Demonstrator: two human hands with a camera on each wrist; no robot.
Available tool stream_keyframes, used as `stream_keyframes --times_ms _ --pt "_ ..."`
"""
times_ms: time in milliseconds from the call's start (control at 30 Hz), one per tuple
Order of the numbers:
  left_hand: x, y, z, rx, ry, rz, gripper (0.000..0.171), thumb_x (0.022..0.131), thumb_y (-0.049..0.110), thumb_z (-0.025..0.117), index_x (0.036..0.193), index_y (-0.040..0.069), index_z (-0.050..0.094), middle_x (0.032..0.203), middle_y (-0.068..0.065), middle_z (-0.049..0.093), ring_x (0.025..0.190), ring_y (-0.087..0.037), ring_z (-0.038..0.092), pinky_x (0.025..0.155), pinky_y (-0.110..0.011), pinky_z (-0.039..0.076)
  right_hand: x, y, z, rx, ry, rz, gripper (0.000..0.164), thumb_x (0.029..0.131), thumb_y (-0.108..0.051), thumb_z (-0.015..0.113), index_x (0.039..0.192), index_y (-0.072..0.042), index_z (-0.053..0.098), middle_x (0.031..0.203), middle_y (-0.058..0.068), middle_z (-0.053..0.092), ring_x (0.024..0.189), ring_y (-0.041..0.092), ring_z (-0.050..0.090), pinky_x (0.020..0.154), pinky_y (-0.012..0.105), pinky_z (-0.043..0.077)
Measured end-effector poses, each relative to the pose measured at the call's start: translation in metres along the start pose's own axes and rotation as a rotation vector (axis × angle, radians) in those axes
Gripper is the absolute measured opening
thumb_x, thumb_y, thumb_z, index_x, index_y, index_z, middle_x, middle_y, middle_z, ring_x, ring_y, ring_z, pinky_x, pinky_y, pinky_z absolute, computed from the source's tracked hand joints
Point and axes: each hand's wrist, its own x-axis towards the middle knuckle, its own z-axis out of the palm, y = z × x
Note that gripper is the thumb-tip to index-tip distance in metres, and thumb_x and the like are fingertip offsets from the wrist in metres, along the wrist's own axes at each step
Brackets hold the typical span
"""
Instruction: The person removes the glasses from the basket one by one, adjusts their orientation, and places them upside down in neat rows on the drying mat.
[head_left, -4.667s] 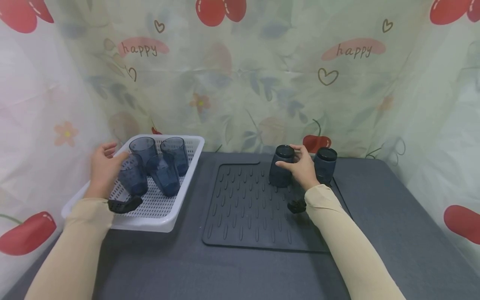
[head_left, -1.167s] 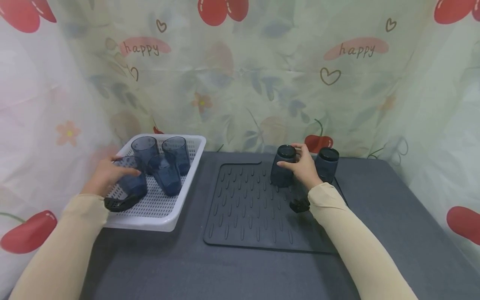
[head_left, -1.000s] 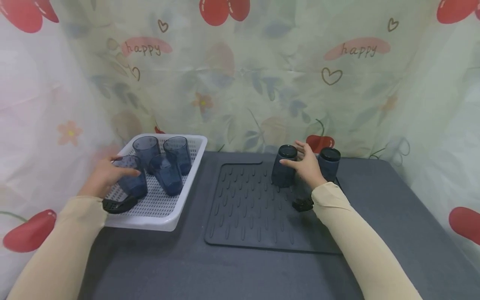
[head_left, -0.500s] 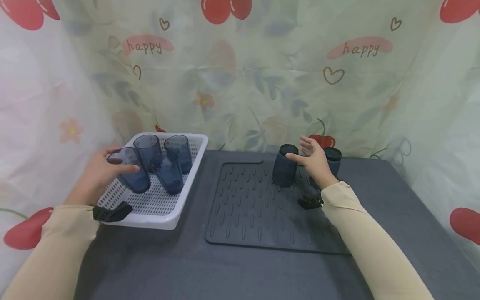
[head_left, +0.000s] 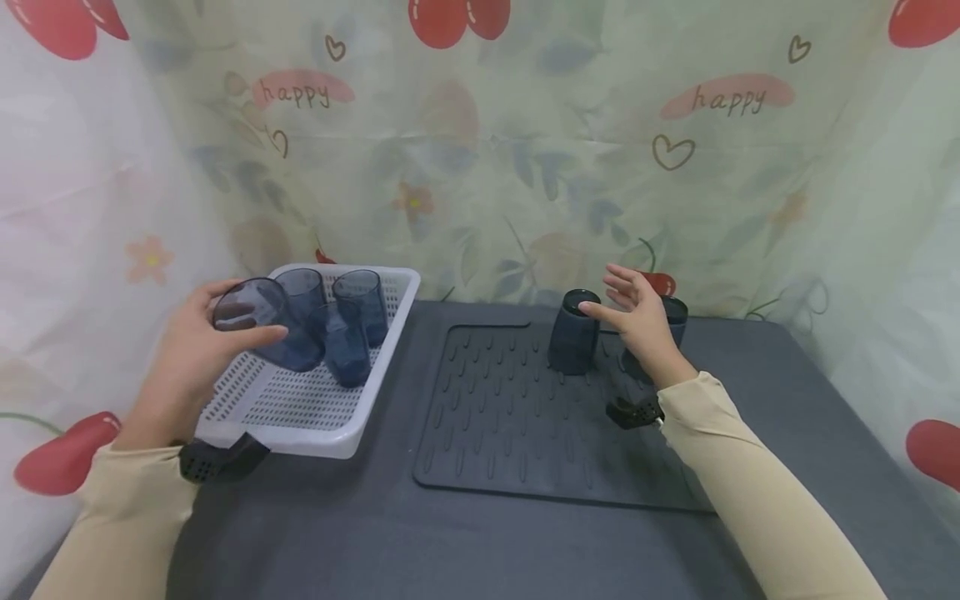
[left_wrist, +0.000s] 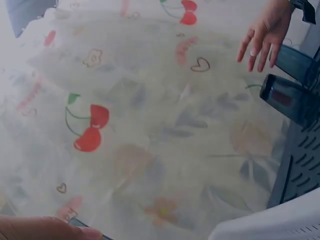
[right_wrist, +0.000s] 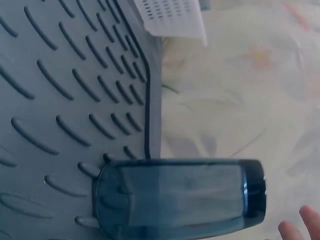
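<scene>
My left hand point(head_left: 180, 362) grips a blue tinted drinking glass point(head_left: 288, 337), tilted with its mouth toward me, over the white basket point(head_left: 348, 442). In the left wrist view only a thumb point(left_wrist: 45, 229) and a sliver of that glass's rim show. Several more glasses point(head_left: 348, 358) stand upright in the basket. On the dark ridged drying mat point(head_left: 495, 479) an upside-down glass point(head_left: 573, 342) stands beside my right hand point(head_left: 641, 321), whose fingers are spread. The right wrist view shows fingertips apart from this glass point(right_wrist: 185, 197). A second upturned glass point(head_left: 677, 317) is partly hidden behind the right hand.
A dark grey cloth point(head_left: 480, 550) covers the table. Behind and at both sides hangs a patterned curtain point(head_left: 495, 183), close to the table's back edge. Black straps point(head_left: 221, 458) sit on both wrists.
My left hand has taken hold of a glass in the basket, lifted it and tilted it toward me. The right hand has let go of the upturned glass and drawn back slightly right.
</scene>
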Motion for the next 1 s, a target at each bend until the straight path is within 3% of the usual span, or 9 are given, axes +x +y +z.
stream_keyframes --times_ms 100,233,433,500,600,833,1000 --pt "-0.006 0.005 -0.002 0.002 0.016 0.003 0.096 0.084 0.039 0.075 0.156 0.019 0.014 0.152 -0.018 0.033 0.125 -0.032 0.044 0.096 -0.045 0.044 -0.003 -0.004 0.002 0.007 -0.01 -0.016 0.08 0.087 -0.026 0.073 0.152 -0.02 0.027 0.156 0.011 0.03 0.145 0.029 0.027 0.114 0.054 0.028" --pt "-0.01 0.01 -0.002 -0.003 0.034 0.011 0.094 0.083 0.039 0.075 0.155 0.022 0.018 0.148 -0.015 0.037 0.12 -0.025 0.048 0.098 -0.042 0.044 -0.007 -0.007 0.004 0.016 -0.017 -0.033 0.078 0.086 -0.029 0.074 0.15 -0.021 0.031 0.154 0.011 0.034 0.144 0.03 0.029 0.112 0.053 0.031" --pt "-0.02 0.017 -0.004 -0.02 0.055 0.044 0.092 0.083 0.036 0.076 0.155 0.023 0.019 0.144 -0.013 0.041 0.103 -0.006 0.052 0.08 -0.013 0.045 -0.013 -0.011 0.007 0.032 -0.025 -0.069 0.074 0.086 -0.029 0.074 0.148 -0.02 0.035 0.151 0.013 0.039 0.141 0.029 0.035 0.111 0.05 0.034" --pt "-0.024 0.02 -0.003 -0.053 0.059 0.063 0.091 0.083 0.033 0.077 0.155 0.024 0.02 0.143 -0.012 0.042 0.102 -0.004 0.053 0.077 -0.008 0.044 -0.015 -0.012 0.007 0.036 -0.02 -0.079 0.073 0.086 -0.028 0.074 0.148 -0.02 0.035 0.15 0.013 0.04 0.14 0.029 0.036 0.111 0.05 0.035" --pt "-0.029 0.026 0.0 -0.126 0.061 0.091 0.09 0.081 0.029 0.078 0.153 0.026 0.024 0.141 -0.01 0.043 0.105 -0.004 0.054 0.077 -0.006 0.045 -0.017 -0.014 0.006 0.045 -0.015 -0.091 0.072 0.087 -0.026 0.073 0.148 -0.019 0.036 0.15 0.013 0.04 0.14 0.029 0.037 0.11 0.05 0.036" --pt "-0.038 0.035 0.012 -0.456 0.038 0.171 0.088 0.078 0.014 0.082 0.15 0.018 0.031 0.135 -0.01 0.043 0.111 -0.016 0.052 0.076 -0.008 0.05 -0.021 -0.019 0.006 0.076 -0.03 -0.104 0.069 0.088 -0.023 0.073 0.147 -0.019 0.037 0.149 0.013 0.041 0.14 0.03 0.037 0.111 0.048 0.035" --pt "-0.038 0.041 0.027 -0.573 0.062 0.233 0.08 0.077 0.005 0.081 0.144 0.011 0.038 0.122 -0.002 0.053 0.108 -0.014 0.054 0.075 -0.011 0.052 -0.024 -0.022 0.005 0.064 -0.05 -0.123 0.068 0.088 -0.022 0.072 0.147 -0.02 0.038 0.149 0.012 0.042 0.139 0.029 0.039 0.112 0.046 0.034"
